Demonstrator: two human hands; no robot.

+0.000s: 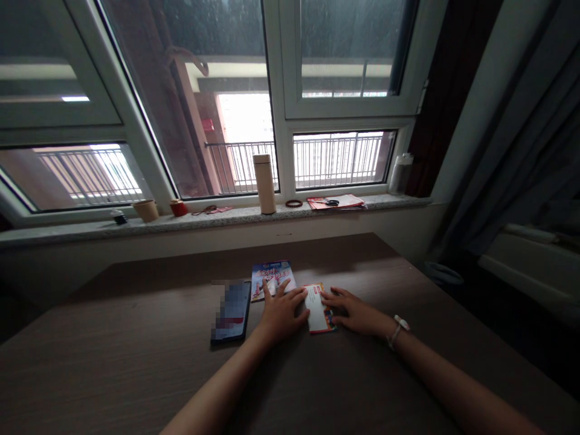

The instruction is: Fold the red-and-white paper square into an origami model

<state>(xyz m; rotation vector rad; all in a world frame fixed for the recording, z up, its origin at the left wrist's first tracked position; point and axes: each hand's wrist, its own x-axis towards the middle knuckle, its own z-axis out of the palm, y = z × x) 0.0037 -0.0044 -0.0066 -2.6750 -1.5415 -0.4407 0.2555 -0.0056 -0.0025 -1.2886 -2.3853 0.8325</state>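
A white card with a red and colourful border (317, 311) lies flat on the brown table. My left hand (281, 311) rests with fingers spread, its thumb and a finger at the card's left edge and other fingertips over a blue and pink printed leaflet (267, 273). On the card's right edge lie the fingers of my right hand (356, 311), stretched out and slightly apart; a pale bracelet circles that wrist. Left of my left hand is a dark phone (233, 317), its screen partly pixelated. Neither hand grips anything.
Beyond the brown table (136, 362) runs a stone windowsill (226, 219). On it stand a beige flask (264, 184), a paper cup (145, 210), a red spool-like item (178, 208), a bead bracelet (293, 203), scissors (333, 202) on red-edged papers, and a clear bottle (400, 174).
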